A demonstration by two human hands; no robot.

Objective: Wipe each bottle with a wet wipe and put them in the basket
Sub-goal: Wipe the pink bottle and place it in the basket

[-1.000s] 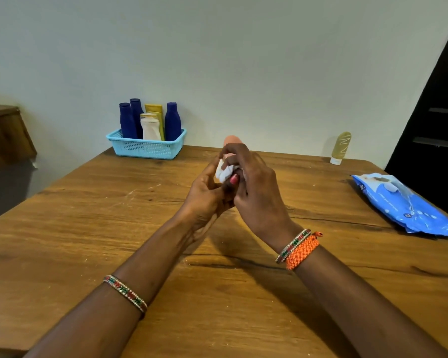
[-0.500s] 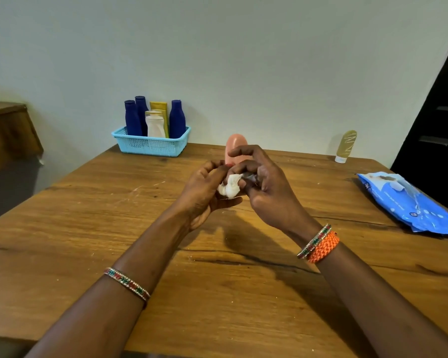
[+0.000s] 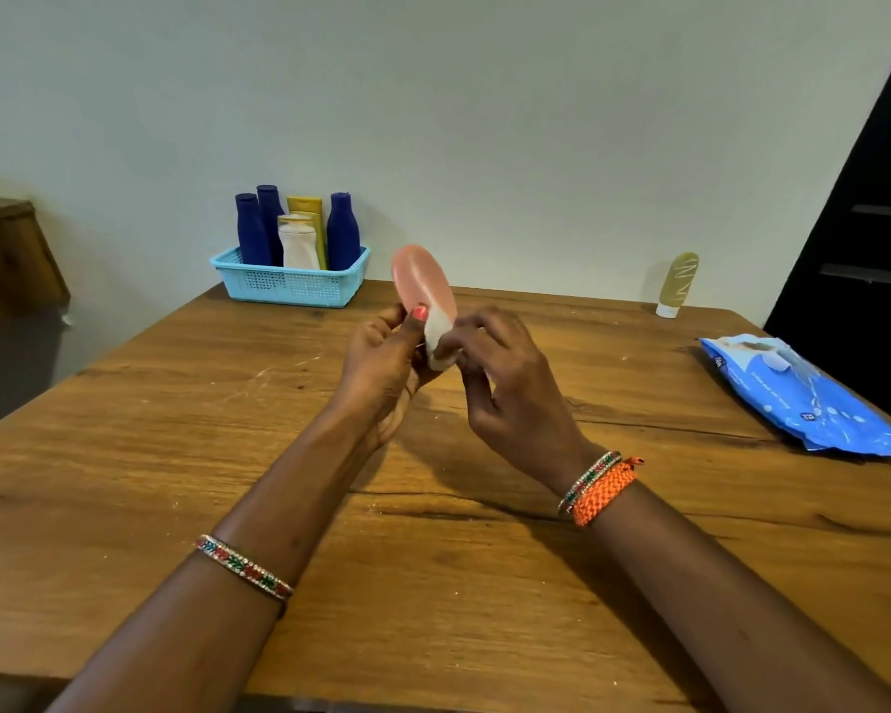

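Scratched, grainy wood table [image 3: 176,429]; smooth pink plastic bottle [image 3: 423,280]; perforated plastic basket [image 3: 289,288] at the far edge; glossy blue plastic wipes pack [image 3: 803,398].

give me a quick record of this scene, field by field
left hand: holds the pink bottle near its lower end
right hand: presses a white wipe to the bottle
basket: far left of table, holds three blue, two yellow and one white bottle
still out: olive bottle, upright by the wall
wipe pack: right edge of table
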